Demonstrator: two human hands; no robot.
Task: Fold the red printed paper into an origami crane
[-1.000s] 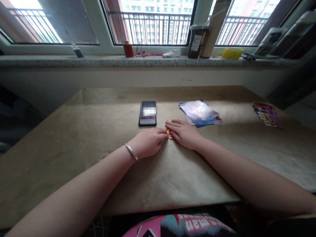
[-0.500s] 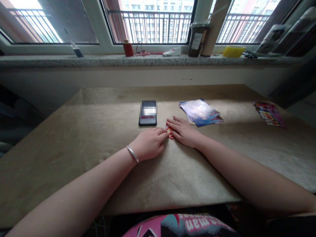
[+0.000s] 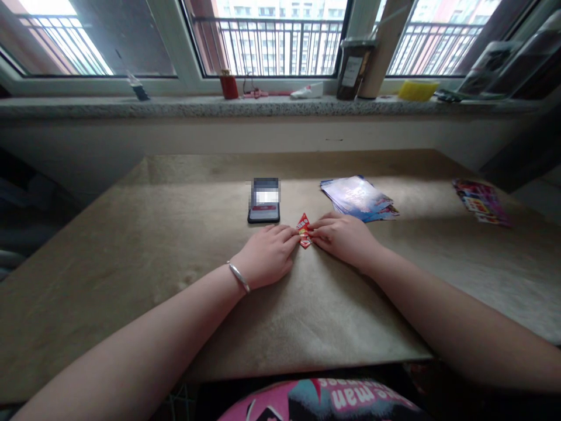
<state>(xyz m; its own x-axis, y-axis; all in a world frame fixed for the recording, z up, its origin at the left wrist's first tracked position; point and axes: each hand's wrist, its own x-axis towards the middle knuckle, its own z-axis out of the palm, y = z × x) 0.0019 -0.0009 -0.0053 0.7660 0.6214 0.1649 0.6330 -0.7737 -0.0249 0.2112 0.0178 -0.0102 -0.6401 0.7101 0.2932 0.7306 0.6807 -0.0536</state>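
A small piece of folded red printed paper (image 3: 304,225), pointed at both ends like a kite, lies on the table between my hands. My left hand (image 3: 266,252), with a silver bangle at the wrist, rests on the table with its fingers together and their tips on the paper's left edge. From the right, my right hand (image 3: 344,237) pinches the paper's other edge, its fingers bent. Just beyond my left hand lies a phone (image 3: 263,214), its screen partly blurred out. Behind my right hand is a stack of glossy bluish printed sheets (image 3: 357,194).
Another pile of red and purple printed sheets (image 3: 481,202) lies toward the table's right end. Along the stone windowsill (image 3: 193,109) stand a red container (image 3: 228,86), a dark lidded jar (image 3: 350,70) and a yellow block (image 3: 418,90). The table's front edge is close to my body.
My right hand has drawn back slightly to the right, its flat fingers now curled into a pinch. More of the red paper shows. My left hand stays at its left edge.
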